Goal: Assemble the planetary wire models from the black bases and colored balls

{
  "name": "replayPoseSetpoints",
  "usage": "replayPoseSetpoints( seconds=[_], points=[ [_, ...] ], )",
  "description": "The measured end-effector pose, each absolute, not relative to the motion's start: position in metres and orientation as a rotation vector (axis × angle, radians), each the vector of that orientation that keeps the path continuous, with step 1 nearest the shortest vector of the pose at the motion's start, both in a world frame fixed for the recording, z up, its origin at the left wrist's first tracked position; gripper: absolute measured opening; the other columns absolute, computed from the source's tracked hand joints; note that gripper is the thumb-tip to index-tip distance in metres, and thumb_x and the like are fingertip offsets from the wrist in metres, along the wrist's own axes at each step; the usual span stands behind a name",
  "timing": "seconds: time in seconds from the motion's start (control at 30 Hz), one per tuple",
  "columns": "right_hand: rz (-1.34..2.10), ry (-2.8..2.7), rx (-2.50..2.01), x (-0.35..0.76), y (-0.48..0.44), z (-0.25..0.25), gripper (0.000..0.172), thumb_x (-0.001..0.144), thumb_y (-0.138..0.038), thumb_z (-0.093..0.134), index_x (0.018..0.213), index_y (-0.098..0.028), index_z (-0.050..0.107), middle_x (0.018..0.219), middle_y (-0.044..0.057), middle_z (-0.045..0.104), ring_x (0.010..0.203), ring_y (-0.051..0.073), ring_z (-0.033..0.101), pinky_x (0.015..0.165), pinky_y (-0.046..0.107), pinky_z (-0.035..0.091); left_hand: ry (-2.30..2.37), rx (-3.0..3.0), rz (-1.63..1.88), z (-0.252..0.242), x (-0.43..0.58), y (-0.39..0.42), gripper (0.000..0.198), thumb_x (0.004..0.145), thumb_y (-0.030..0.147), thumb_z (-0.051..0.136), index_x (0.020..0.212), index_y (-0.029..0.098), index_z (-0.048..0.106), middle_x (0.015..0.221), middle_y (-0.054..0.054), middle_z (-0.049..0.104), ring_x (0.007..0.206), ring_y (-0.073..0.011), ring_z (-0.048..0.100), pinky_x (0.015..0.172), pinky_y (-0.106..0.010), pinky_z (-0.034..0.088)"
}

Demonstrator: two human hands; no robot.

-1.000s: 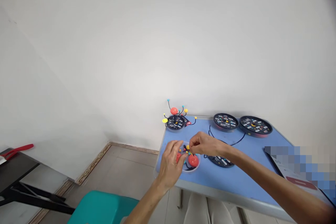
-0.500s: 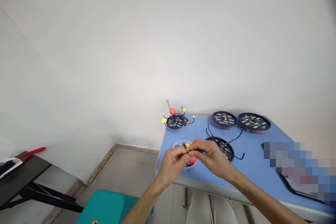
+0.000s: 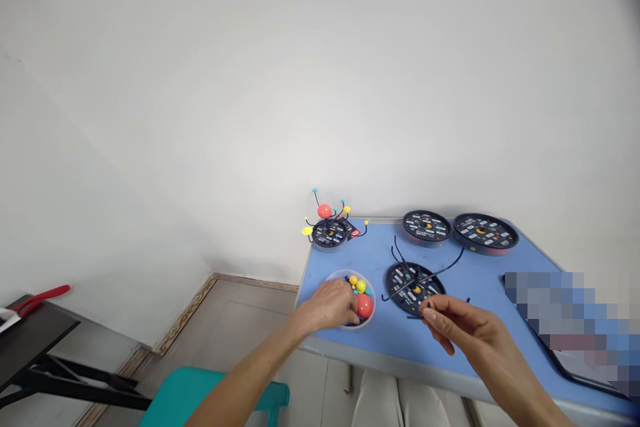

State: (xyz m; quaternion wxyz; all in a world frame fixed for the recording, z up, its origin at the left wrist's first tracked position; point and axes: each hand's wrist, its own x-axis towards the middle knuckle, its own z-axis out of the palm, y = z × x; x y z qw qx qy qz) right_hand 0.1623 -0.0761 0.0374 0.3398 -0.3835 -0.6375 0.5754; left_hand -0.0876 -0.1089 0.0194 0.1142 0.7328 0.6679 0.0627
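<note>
left hand (image 3: 327,305) curled on bowl (image 3: 350,273) of coloured balls (image 3: 365,306), 6 o'clock, grip unclear | right hand (image 3: 465,327) pinches black wire (image 3: 414,317), 5 o'clock | done: wired model (image 3: 327,227), 11 o'clock | underway: black disc (image 3: 413,287), 6 o'clock | left: two unwired discs (image 3: 426,225), 1 o'clock

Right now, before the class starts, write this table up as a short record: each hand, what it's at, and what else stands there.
Left hand: over the rim of a clear plastic bowl, at its coloured balls
Right hand: fingers together at, it seems, a thin black wire, beside a black disc
Also there: wire-and-ball model; two black discs
Surface: blue table
</note>
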Motion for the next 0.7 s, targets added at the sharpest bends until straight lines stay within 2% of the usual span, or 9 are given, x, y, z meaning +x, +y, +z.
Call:
replayPoseSetpoints(
  seconds=[0.03,0.1,0.2,0.37,0.47,0.57,0.7],
  points=[
    [1.499,-1.656,-1.017,0.165,-0.077,0.034,0.037,0.074,-0.057,0.064,0.071,-0.02,0.067,0.055,-0.001,0.049,0.052,0.013,0.045,0.052,0.025,0.039,1.98,2.148,0.167,0.021,-0.091,-0.105,0.007,0.074,0.026,0.069,0.068,0.024,0.072,0.069,-0.002,0.065,0.071,-0.0189,0.06,0.059,-0.025,0.038],
    [1.503,-1.63,-1.047,0.17,-0.08,0.028,0.036,0.073,-0.056,0.065,0.073,-0.02,0.068,0.056,-0.001,0.05,0.052,0.013,0.045,0.051,0.024,0.04,2.057,2.15,0.111,0.02,-0.097,-0.097,0.018,0.084,0.022,0.056,0.085,0.023,0.074,0.081,-0.005,0.067,0.082,-0.0216,0.061,0.064,-0.027,0.04],
    [1.55,-1.561,-1.054,0.173,-0.083,0.019,0.033,0.072,-0.053,0.068,0.076,-0.021,0.069,0.057,-0.001,0.052,0.052,0.014,0.047,0.051,0.025,0.042,2.173,2.146,0.039,0.011,-0.101,-0.09,0.033,0.087,0.008,0.041,0.1,0.018,0.07,0.092,-0.012,0.065,0.096,-0.0264,0.058,0.072,-0.031,0.042],
    [1.688,-1.396,-0.981,0.163,-0.087,0.012,0.035,0.073,-0.053,0.07,0.078,-0.019,0.069,0.059,0.001,0.058,0.053,0.015,0.05,0.052,0.027,0.044,2.209,2.159,-0.037,-0.007,-0.097,-0.087,0.031,0.086,0.006,0.044,0.106,0.016,0.065,0.099,-0.014,0.063,0.106,-0.0288,0.054,0.085,-0.038,0.042],
    [1.756,-1.3,-0.936,0.155,-0.088,0.01,0.037,0.071,-0.053,0.071,0.079,-0.017,0.069,0.06,0.002,0.06,0.051,0.014,0.05,0.05,0.027,0.043,2.212,2.154,-0.048,-0.007,-0.096,-0.084,0.024,0.086,0.008,0.048,0.098,0.016,0.067,0.096,-0.014,0.063,0.105,-0.029,0.055,0.085,-0.038,0.043],
    [1.755,-1.216,-0.928,0.151,-0.09,0.009,0.036,0.069,-0.049,0.075,0.081,-0.016,0.07,0.058,0.001,0.06,0.049,0.013,0.048,0.052,0.027,0.042,2.239,2.138,-0.008,0.005,-0.096,-0.086,0.023,0.087,0.011,0.048,0.091,0.018,0.069,0.093,-0.012,0.064,0.095,-0.0263,0.061,0.078,-0.035,0.045],
    [1.724,-1.155,-0.913,0.15,-0.096,0.01,0.035,0.066,-0.047,0.076,0.08,-0.016,0.07,0.056,-0.001,0.056,0.05,0.012,0.046,0.051,0.026,0.04,2.309,2.081,0.23,0.029,-0.087,-0.112,0.029,0.093,0.02,0.04,0.099,0.02,0.069,0.092,-0.008,0.066,0.083,-0.0209,0.064,0.07,-0.03,0.047]
  ],
)
